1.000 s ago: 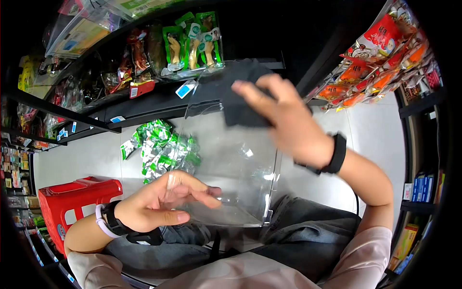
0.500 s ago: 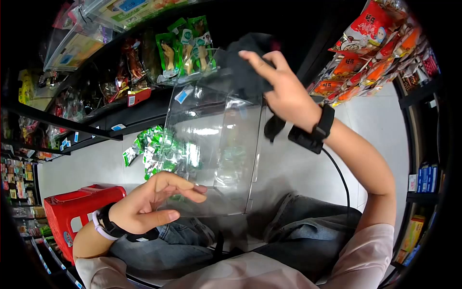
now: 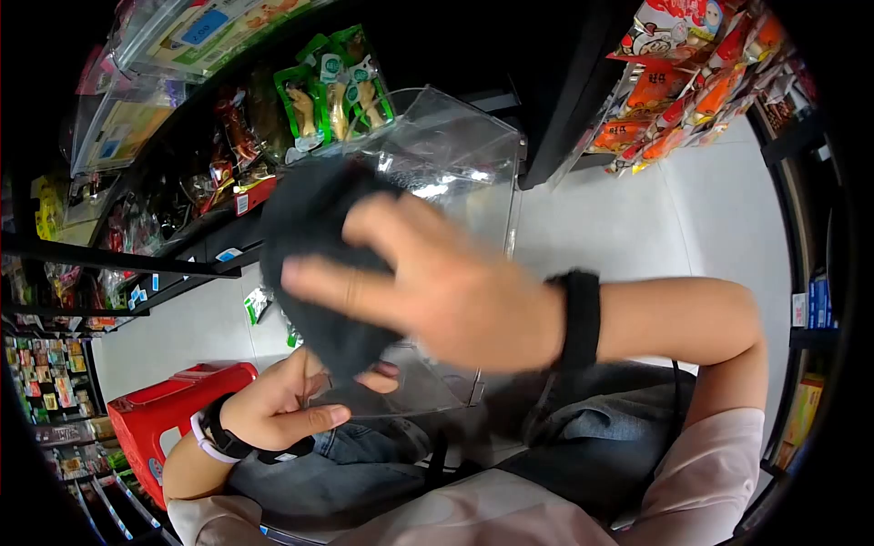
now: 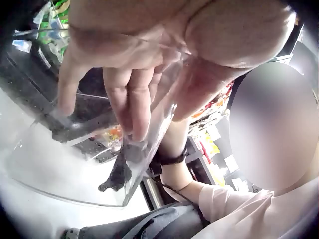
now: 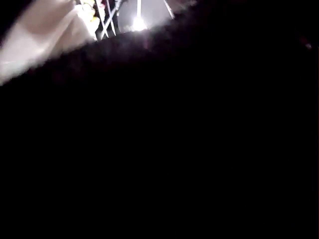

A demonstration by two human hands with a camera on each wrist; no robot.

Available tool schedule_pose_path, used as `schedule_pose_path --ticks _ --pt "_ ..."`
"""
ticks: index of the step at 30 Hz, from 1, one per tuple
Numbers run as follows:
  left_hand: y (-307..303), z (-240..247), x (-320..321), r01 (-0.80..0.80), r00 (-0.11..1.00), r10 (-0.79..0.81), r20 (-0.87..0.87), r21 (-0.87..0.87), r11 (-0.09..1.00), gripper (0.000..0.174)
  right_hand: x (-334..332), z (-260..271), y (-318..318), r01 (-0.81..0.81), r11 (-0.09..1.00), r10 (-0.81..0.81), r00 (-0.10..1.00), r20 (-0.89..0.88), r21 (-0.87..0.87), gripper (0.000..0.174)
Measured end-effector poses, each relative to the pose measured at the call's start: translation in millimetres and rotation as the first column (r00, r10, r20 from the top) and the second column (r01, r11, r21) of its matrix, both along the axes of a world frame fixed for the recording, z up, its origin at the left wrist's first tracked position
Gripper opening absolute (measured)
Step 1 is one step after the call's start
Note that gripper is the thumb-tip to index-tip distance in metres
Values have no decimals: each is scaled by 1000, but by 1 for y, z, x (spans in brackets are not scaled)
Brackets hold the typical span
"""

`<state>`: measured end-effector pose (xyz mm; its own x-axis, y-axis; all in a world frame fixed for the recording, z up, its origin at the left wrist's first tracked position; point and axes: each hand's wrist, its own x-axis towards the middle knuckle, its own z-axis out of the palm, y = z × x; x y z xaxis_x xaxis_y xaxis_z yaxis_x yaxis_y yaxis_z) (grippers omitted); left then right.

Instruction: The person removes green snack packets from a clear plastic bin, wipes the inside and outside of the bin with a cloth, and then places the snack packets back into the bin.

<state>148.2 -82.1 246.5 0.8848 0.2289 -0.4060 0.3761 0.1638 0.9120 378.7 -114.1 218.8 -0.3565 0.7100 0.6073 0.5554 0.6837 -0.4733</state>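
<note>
A clear plastic bin (image 3: 473, 196) is tilted above the lap in the head view. My left hand (image 3: 278, 405) holds its near left side, with the thumb toward me; the left wrist view shows this hand (image 4: 124, 55) through the transparent wall. Blurred by motion, my right hand (image 3: 455, 300) grips a black cloth (image 3: 314, 214) over the bin's left part. That cloth covers some of the left fingers. Dark material fills most of the right wrist view.
A red basket-like container (image 3: 182, 409) stands on the floor at left. Green packets (image 3: 258, 307) lie mostly hidden behind the cloth. Packaged snacks (image 3: 332, 96) sit on the shelf ahead, and red snack bags (image 3: 655, 86) hang at upper right.
My right hand has swept the black cloth from the bin's far end down and left, toward my left hand. The left hand keeps its hold while the bin's far end swings right.
</note>
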Motion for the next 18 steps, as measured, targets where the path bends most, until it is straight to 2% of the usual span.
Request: schedule_pose_path --ticks 1,2,3,4,5,6,7,8,9,10,11,13,15,16,17,18 --pt "0 -4 2 -11 990 12 142 -9 1000 45 13 -3 14 52 997 -54 998 41 49 45" --pt "0 -4 2 5 987 -6 158 3 1000 45 25 -3 23 158 987 -157 985 73 -1 50" --pt "-2 -1 2 8 988 -8 155 0 1000 45 36 -6 31 279 960 -280 960 17 14 55" --pt "-6 3 4 -41 989 43 145 -21 999 43 53 -11 40 269 960 -273 961 -42 -82 58" --pt "-7 5 3 -89 987 93 132 -39 995 40 64 -22 47 362 918 -369 929 -12 -161 70" --pt "-3 2 -2 -22 985 31 170 -51 998 46 79 -39 52 398 900 -405 914 -7 -178 67" --pt "-2 2 -3 -18 986 26 167 -53 998 46 90 -47 50 442 848 -445 893 60 -293 62" --pt "-2 1 -4 -26 985 38 171 -73 997 47 100 -64 48 491 813 -487 868 98 -313 57" --pt "-3 0 -4 -35 983 51 177 -94 995 48 109 -76 42 467 742 -501 863 65 -481 53" --pt "-4 0 -6 -32 983 50 178 -98 995 48 119 -95 35 472 678 -510 854 101 -564 52" --pt "-6 1 -8 -88 983 104 152 -103 991 44 121 -80 22 368 566 -459 884 89 -738 45" --pt "-4 6 -10 -151 979 165 122 -118 981 41 142 -117 11 186 348 -516 857 -22 -919 42" --pt "6 12 -9 68 997 -72 24 136 988 34 168 -134 2 3 487 -477 839 -263 -874 41" --pt "1 11 -8 24 999 -31 30 204 979 28 182 -129 0 103 436 -483 865 -136 -894 41" --pt "0 10 -8 10 999 -18 38 195 981 28 191 -124 -4 -420 207 -650 616 -445 -884 41" --pt "2 10 -7 107 993 -119 22 294 950 28 190 -108 -4 -355 262 -623 648 -438 -898 38"
